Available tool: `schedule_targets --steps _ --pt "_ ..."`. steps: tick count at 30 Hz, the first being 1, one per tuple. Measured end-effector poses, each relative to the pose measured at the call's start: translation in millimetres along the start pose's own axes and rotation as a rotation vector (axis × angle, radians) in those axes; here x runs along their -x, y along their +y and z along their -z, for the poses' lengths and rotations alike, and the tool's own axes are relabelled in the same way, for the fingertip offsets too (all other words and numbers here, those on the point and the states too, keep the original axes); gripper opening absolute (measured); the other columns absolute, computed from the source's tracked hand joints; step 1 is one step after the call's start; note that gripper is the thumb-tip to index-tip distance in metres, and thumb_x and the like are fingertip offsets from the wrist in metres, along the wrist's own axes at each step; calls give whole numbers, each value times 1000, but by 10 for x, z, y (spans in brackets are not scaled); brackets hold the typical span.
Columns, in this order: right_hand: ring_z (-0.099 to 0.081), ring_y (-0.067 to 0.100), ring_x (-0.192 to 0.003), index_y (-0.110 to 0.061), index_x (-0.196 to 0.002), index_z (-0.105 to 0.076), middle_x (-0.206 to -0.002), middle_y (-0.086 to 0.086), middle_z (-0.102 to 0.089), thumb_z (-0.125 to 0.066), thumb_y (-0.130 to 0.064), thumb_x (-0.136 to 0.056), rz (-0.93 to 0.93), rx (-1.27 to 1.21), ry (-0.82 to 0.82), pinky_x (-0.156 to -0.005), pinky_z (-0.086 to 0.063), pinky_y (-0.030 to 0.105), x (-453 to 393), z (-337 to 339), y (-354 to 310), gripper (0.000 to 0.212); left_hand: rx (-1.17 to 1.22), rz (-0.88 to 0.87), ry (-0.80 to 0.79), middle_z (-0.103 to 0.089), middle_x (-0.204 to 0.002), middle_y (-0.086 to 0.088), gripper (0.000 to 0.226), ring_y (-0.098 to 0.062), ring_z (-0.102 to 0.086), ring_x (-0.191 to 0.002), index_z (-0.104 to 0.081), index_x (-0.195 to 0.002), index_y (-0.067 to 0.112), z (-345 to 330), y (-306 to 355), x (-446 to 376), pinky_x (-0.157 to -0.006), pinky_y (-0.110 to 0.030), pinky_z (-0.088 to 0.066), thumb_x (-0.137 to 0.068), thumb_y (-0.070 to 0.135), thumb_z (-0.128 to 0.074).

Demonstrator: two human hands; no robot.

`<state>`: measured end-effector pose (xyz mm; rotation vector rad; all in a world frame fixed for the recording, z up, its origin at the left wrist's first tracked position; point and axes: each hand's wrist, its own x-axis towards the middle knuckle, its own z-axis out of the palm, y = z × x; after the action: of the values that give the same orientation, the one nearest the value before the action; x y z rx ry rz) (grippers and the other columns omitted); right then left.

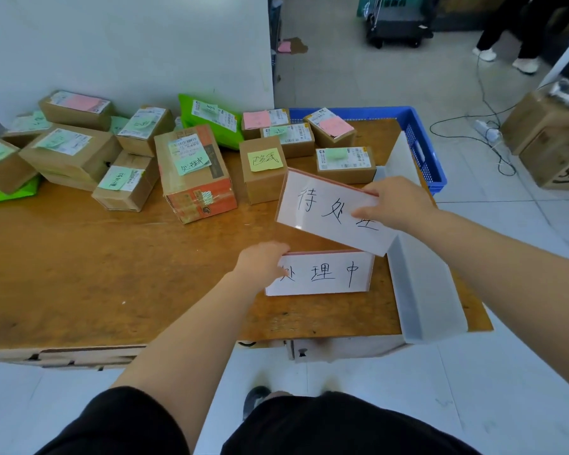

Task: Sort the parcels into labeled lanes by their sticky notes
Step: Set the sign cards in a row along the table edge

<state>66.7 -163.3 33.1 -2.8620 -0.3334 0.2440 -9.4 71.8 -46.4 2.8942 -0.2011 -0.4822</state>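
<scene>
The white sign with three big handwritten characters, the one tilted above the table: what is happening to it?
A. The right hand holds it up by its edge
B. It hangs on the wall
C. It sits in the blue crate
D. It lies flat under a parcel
A: the right hand pinches the right edge of the tilted sign, lifted over the table, while the left hand touches the other sign standing below.

I see a worn, matt wooden surface (79, 274) carrying matt brown cardboard parcels (194, 172) with paper sticky notes (265, 160), a glossy green plastic mailer (211, 121) behind them, a blue perforated plastic crate (421, 142) beyond, and glossy laminated paper lane signs (326, 274) nearby.
</scene>
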Motion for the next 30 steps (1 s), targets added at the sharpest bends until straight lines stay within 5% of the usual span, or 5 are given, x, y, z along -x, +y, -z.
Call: schedule_targets --steps 4,15,20,27,30 --pt "-56 10 -73 -30 -115 -61 -98 -6 -68 -64 -53 -77 -27 3 -15 -59 -51 26 -34 -13 -115 45 -26 0 -14 -61 -104 3 21 -18 -56 -92 -55 -103 22 91 -294 75 -65 -29 -43 -85 31 -63" --pt "-56 14 -82 -28 -119 -61 -102 -3 -67 -66 -48 -79 -98 47 -127 -67 -50 29 171 -373 -405 45 -38 236 -67 -64 -108 0 31 -20 -59 -94 -54 -109 22 326 -1626 638 -69 -32 -50 -81 20 -67" --pt "-55 21 -112 -30 -127 -55 -126 -2 -60 -64 -47 -81 -74 161 -196 -78 -46 33 282 -524 -407 50 -8 304 -49 -64 -108 -3 34 -21 -59 -88 -54 -110 19 323 -1900 793 -61 -32 -52 -79 17 -69" --pt "-58 20 -106 -29 -124 -59 -123 -4 -62 -65 -39 -83 -11 236 -304 -76 -50 31 417 -822 -410 42 -149 279 87 -63 -114 1 40 -24 -56 -107 -52 -119 22 128 -1840 817 -106 -44 -28 -82 27 -65" --pt "-57 20 -109 -28 -127 -56 -125 -4 -61 -65 -40 -83 -23 235 -301 -73 -44 28 466 -852 -348 46 -118 254 133 -59 -124 0 45 -25 -52 -116 -49 -126 22 86 -1729 807 -105 -44 -28 -84 32 -63"
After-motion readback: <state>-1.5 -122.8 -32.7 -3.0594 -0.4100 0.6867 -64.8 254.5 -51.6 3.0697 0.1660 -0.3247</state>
